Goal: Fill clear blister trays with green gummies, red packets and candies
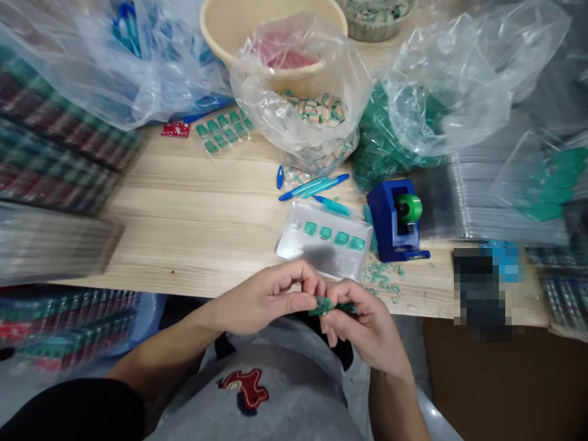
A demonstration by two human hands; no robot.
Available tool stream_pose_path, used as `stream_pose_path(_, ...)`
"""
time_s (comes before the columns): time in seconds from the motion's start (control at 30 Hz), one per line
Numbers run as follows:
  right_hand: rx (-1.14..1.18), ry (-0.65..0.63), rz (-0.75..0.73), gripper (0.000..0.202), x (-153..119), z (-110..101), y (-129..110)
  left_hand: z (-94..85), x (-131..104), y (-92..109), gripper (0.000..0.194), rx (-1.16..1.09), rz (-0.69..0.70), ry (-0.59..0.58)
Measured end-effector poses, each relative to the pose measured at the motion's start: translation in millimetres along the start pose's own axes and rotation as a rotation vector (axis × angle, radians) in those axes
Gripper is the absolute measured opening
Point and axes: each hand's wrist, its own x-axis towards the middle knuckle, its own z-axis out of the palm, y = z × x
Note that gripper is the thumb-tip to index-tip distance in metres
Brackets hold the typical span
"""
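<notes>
My left hand and my right hand meet at the table's front edge, fingers closed in pinches. Between them is a small strip of translucent green plastic pieces, partly covered by the fingers; its exact kind is unclear. Just beyond the hands lies a white tray with several green square pieces in a row. Small green scraps are scattered right of the tray. Behind it lie blue-tipped pen-like tools.
A blue tape dispenser stands right of the tray. Behind are a clear bag of small striped pieces, a bag of green plastic and a cream basin. Stacked packs line the left; clear plastic cases lie right.
</notes>
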Motion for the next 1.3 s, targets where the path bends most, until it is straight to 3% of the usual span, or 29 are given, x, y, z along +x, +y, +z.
stream_pose_path(0.17, 0.035, 0.030, 0.019, 0.027, 1, 8, 5, -4.1, -1, -7, 0.033, -0.179, -0.045, 0.023)
stream_pose_path(0.4, 0.062, 0.072, 0.042, 0.032, 12, 17, 9, -3.8, -1, -21, 0.025, -0.526, 0.010, 0.069)
stream_pose_path(0.53, 0.156, 0.023, 0.096, 0.033, 21, 21, 11, -7.6, -7, -21, 0.024, -0.614, -0.009, 0.123)
stream_pose_path(0.63, 0.199, 0.024, 0.102, 0.029, 24, 26, 10, -11.8, -12, -21, 0.022, -0.628, 0.028, 0.185)
stream_pose_path(0.77, 0.025, 0.260, -0.028, 0.020, 20, 39, 6, -15.3, -17, -20, 0.020, -0.587, 0.049, 0.251)
stream_pose_path(0.83, -0.002, 0.307, -0.051, 0.019, 17, 45, 6, -15.5, -17, -19, 0.020, -0.572, 0.039, 0.254)
stream_pose_path(1.07, 0.151, 0.323, 0.092, 0.027, 9, 49, 5, -9.3, -17, -13, 0.031, -0.594, -0.018, 0.242)
stream_pose_path(1.3, 0.362, 0.189, 0.108, 0.026, 7, 46, -5, -0.4, -21, -7, 0.035, -0.526, -0.048, 0.236)
